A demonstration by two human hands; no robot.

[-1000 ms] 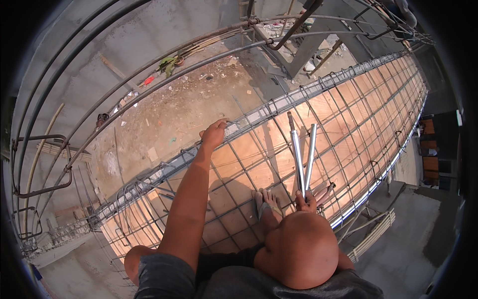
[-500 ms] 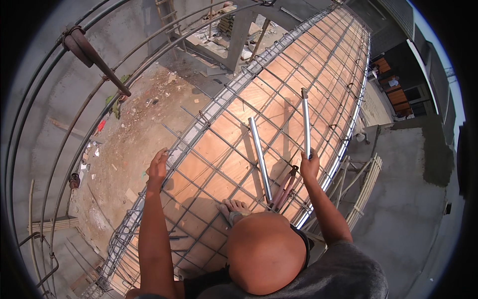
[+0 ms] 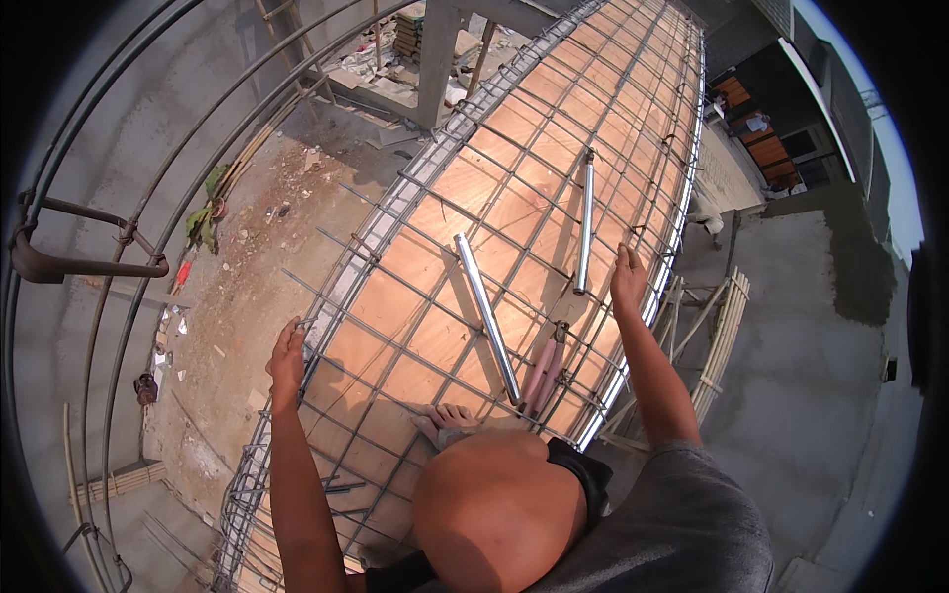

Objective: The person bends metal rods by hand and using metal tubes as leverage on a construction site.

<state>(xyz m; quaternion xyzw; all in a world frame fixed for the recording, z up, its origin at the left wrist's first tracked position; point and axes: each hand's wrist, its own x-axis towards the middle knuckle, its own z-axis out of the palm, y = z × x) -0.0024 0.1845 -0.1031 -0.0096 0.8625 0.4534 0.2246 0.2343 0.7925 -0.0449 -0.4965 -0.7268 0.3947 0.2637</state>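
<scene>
My left hand reaches to the left edge of a rebar mesh, its fingers closed around a projecting bar end, partly hidden by the hand. Over the right side of the mesh is my right hand, fingers stretched out, holding nothing. Just left of it lies a shiny silver tube with a dark end piece. A second silver tube rests at a slant nearer to me. Beside its lower end is a tool with two pinkish handles and a dark head, resembling bolt cutters.
Plywood lies under the mesh, with my bare foot on it. Left of the mesh edge, a dirt floor with debris lies lower down. Curved bars rise at far left. Bundled poles stand right, near a grey wall.
My right hand has let go of the silver tube, which now lies on the mesh. The whole view has shifted, and my left hand stays at the mesh's left edge.
</scene>
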